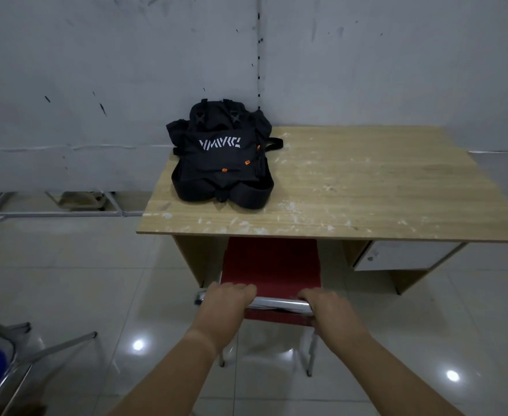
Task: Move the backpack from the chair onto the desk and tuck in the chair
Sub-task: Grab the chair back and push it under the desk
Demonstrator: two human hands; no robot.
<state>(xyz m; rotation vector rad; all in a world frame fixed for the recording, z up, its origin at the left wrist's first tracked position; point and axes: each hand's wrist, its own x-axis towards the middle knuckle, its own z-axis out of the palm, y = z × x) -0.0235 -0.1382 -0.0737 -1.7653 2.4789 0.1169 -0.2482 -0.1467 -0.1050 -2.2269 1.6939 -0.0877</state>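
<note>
A black backpack [222, 162] with white lettering and orange zip pulls lies on the far left corner of the wooden desk [366, 187]. The red chair [272, 265] stands at the desk's knee space, its seat partly under the desktop's front edge. My left hand [228, 298] is closed over the left end of the chair's chrome top rail. My right hand [327, 306] grips the right end of the same rail. The chair's front legs are hidden under the desk.
A white drawer unit [402, 255] hangs under the desk's right side. A blue chair with metal legs [3, 358] stands at the lower left. Metal frames [51, 213] lie along the wall on the left. The floor is glossy tile, the wall close behind the desk.
</note>
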